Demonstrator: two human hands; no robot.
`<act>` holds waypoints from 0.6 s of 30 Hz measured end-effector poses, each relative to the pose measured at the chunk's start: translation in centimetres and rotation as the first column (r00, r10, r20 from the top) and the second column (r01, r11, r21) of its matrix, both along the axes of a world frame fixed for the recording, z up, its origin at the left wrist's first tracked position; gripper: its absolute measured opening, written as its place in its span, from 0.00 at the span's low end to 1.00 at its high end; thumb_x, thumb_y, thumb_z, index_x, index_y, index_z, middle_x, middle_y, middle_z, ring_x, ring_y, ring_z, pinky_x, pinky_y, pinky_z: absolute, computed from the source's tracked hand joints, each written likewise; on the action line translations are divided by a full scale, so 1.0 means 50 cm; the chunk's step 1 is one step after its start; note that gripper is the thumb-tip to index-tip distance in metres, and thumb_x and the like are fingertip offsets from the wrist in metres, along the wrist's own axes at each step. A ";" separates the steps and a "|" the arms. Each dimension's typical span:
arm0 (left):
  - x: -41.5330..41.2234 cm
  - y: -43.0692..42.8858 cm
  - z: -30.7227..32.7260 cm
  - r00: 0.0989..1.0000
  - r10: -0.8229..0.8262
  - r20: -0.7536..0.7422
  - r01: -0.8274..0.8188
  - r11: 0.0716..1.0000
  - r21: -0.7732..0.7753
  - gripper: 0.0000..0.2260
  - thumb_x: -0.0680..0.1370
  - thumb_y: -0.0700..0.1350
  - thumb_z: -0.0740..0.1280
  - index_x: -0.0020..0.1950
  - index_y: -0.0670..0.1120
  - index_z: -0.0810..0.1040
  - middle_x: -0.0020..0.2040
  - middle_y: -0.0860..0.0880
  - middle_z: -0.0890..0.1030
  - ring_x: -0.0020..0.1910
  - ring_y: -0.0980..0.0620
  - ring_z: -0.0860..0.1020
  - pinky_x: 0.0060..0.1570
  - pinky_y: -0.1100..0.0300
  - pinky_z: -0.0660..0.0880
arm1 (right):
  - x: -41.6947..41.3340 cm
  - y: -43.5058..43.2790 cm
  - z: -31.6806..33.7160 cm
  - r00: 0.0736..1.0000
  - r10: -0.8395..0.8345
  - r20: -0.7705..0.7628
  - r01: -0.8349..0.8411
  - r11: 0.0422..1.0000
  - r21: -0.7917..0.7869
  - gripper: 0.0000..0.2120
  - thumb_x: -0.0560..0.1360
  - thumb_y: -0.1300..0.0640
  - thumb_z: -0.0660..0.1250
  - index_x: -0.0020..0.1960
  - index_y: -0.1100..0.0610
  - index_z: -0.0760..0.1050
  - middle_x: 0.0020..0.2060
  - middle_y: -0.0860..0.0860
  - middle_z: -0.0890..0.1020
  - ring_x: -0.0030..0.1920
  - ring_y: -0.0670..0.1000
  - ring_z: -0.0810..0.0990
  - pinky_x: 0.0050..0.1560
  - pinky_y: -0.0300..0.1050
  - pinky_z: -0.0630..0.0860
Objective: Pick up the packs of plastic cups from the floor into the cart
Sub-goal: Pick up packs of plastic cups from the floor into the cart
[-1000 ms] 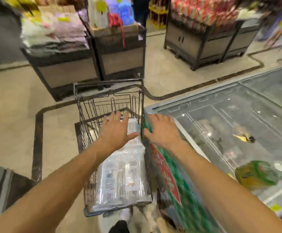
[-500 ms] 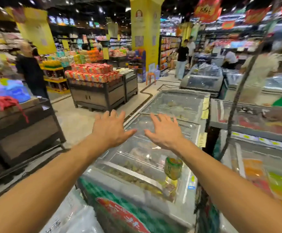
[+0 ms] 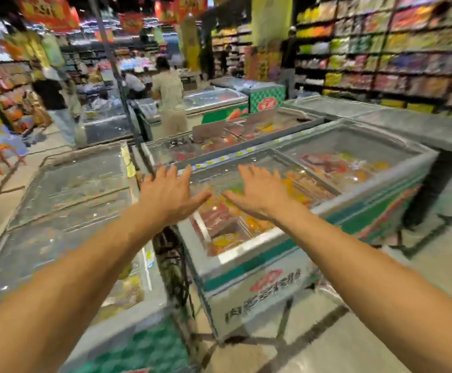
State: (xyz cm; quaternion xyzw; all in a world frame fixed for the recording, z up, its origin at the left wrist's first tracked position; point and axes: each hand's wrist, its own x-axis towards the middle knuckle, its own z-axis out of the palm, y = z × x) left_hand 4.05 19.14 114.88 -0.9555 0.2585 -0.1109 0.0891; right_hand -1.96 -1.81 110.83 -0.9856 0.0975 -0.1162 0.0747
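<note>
Left hand, right hand: outstretched, fingers straight and spread, holding nothing, above glass-topped freezer. Cup packs, cart: out of view. Progress not readable; no pack in hand, so next pickup judged not yet begun.

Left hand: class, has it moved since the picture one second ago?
Yes. The left hand swung right: from over the cart left of the near freezer to above that freezer's right edge.
</note>
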 end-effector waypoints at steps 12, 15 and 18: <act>-0.233 -0.666 -0.046 0.909 -0.411 -0.061 0.412 0.911 0.005 0.42 0.81 0.75 0.52 0.87 0.50 0.55 0.84 0.40 0.65 0.82 0.38 0.64 0.80 0.38 0.60 | -0.403 -0.583 -0.079 0.920 -0.391 -0.008 0.391 0.920 0.033 0.42 0.81 0.28 0.58 0.85 0.53 0.57 0.81 0.60 0.68 0.80 0.62 0.66 0.81 0.66 0.55; -0.270 -0.812 -0.087 0.886 -0.453 -0.101 0.455 0.891 -0.010 0.41 0.81 0.75 0.52 0.87 0.50 0.55 0.83 0.39 0.65 0.81 0.37 0.65 0.79 0.36 0.61 | -0.492 -0.722 -0.113 0.883 -0.467 -0.048 0.468 0.883 0.034 0.43 0.81 0.28 0.57 0.86 0.55 0.56 0.80 0.60 0.68 0.80 0.62 0.66 0.81 0.66 0.57; -0.299 -0.928 -0.136 0.865 -0.480 -0.144 0.482 0.876 -0.022 0.42 0.81 0.74 0.52 0.88 0.50 0.52 0.84 0.39 0.63 0.81 0.36 0.64 0.79 0.35 0.62 | -0.555 -0.839 -0.147 0.847 -0.527 -0.075 0.530 0.847 0.038 0.45 0.78 0.24 0.54 0.82 0.55 0.62 0.75 0.59 0.74 0.75 0.62 0.72 0.77 0.65 0.65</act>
